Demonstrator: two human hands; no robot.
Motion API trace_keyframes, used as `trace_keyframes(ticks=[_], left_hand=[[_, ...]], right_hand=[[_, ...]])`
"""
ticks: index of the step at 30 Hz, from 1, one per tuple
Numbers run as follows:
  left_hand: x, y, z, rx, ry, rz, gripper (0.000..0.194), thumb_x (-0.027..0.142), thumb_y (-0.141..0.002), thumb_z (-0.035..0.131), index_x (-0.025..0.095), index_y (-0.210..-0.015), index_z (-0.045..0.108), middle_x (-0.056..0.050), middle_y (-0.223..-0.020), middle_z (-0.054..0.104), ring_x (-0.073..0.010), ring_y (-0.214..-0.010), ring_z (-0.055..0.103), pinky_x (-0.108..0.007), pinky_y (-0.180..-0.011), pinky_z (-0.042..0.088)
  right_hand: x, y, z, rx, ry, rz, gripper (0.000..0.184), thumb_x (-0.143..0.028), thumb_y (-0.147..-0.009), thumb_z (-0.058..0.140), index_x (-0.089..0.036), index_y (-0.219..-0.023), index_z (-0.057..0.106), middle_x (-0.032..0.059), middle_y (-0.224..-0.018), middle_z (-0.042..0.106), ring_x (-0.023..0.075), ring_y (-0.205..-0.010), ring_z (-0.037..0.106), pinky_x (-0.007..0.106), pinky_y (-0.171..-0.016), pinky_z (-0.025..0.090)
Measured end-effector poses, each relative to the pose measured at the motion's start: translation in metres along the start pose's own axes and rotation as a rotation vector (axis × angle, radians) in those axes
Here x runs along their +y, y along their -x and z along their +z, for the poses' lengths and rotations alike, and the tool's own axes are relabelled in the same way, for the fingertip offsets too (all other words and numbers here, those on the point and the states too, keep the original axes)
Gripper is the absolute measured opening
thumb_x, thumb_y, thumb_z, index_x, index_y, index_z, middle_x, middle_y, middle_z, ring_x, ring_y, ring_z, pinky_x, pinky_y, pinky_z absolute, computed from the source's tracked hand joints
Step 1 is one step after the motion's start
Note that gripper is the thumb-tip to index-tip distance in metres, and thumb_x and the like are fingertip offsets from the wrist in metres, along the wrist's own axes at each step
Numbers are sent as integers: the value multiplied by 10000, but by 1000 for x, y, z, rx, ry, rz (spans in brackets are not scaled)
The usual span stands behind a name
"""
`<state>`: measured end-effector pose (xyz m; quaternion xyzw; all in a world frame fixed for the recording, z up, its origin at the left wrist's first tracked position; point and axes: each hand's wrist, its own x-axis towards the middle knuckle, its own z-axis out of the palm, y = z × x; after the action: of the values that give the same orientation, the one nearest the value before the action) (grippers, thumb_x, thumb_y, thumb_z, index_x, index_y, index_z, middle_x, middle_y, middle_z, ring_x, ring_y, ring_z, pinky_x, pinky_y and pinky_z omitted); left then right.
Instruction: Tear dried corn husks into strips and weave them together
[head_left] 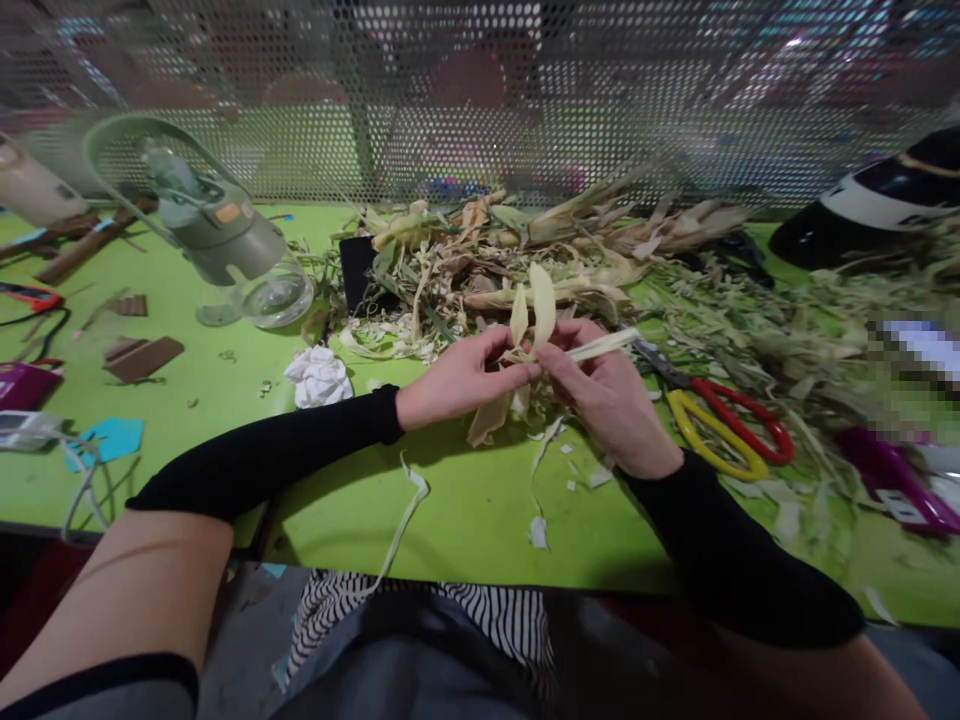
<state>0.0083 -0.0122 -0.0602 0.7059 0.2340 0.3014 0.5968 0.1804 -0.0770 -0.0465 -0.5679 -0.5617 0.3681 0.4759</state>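
A person works at a green worktop [465,525], and the scissors [696,384] with one red handle and one yellow handle serve here as the landmark. To the left of the scissors, the two hands meet at a small pale husk piece [544,305]. Two leaf-like parts of this piece stand up above the fingers. The left hand [474,375] is closed narrowly about its lower part, with thumb and fingers brought together. The right hand [611,400] pinches at the same place with thumb and forefinger; which fingertip presses where cannot be told exactly. From the right hand a light flat strip [604,345] sticks out toward the scissors. The right hand is near the scissors but apart from them.

Behind the scissors and to their left lies a wide heap of dry husks [480,245], with a black object [358,272] at its left end. Farther left of the scissors are a crumpled white paper [319,378] and a tilted green bottle [217,230] with clear lower part. To the right of the scissors there is a purple object [892,480]. Nearer to the person than the scissors, and to their left, a thin husk strip [411,500] reaches the front edge.
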Motion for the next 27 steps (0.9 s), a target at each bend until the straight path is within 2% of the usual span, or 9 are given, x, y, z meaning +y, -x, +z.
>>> trace_keyframes(ticks=[5,11,14,17,21,24,27], left_hand=[[2,3,0,-54,-111,8,278,416,-923,626,148,-986,663,-45,-945,687,-158,-857,596,-286,-772,478],[6,5,2,-89,-104,-52,246,376,-946,548,151,-882,625,25,-737,540,-88,-637,457,-237,-610,370],[5,5,3,-85,-175,-104,236,363,-950,538,155,-871,619,29,-710,532,-95,-632,454,-241,-611,373],[5,7,5,-123,-237,-131,249,368,-958,525,150,-912,638,9,-757,597,-102,-654,487,-250,-648,412],[10,9,6,-156,-250,-113,287,400,-971,506,158,-1011,655,14,-763,604,-97,-634,470,-237,-617,390],[13,11,8,-164,-276,-87,271,362,-976,483,162,-847,612,42,-664,493,-86,-597,406,-227,-574,318],[14,11,9,-179,-254,-100,297,354,-967,505,170,-735,535,54,-626,419,-80,-581,372,-225,-557,289]], right_hand=[[4,0,1,-4,-145,26,288,-459,-786,814,-209,-778,671,-13,-732,616,102,-581,474,252,-506,357],[2,-1,0,126,-273,112,251,-424,-749,832,-234,-839,695,-30,-708,594,81,-506,389,241,-441,274],[3,-1,-3,27,-220,124,292,-453,-740,846,-231,-881,717,-23,-729,621,98,-550,476,244,-477,353],[7,-1,-4,-66,-161,111,299,-436,-726,870,-212,-883,747,-3,-774,680,127,-655,580,260,-583,460],[9,0,-1,-42,-239,139,271,-407,-728,873,-203,-868,762,7,-795,710,147,-716,625,280,-654,509],[5,0,0,33,-304,122,266,-408,-705,879,-217,-835,747,-5,-792,699,146,-713,621,279,-644,509],[2,0,-1,75,-267,97,288,-446,-709,870,-220,-809,722,-15,-757,665,137,-671,593,271,-596,481]])
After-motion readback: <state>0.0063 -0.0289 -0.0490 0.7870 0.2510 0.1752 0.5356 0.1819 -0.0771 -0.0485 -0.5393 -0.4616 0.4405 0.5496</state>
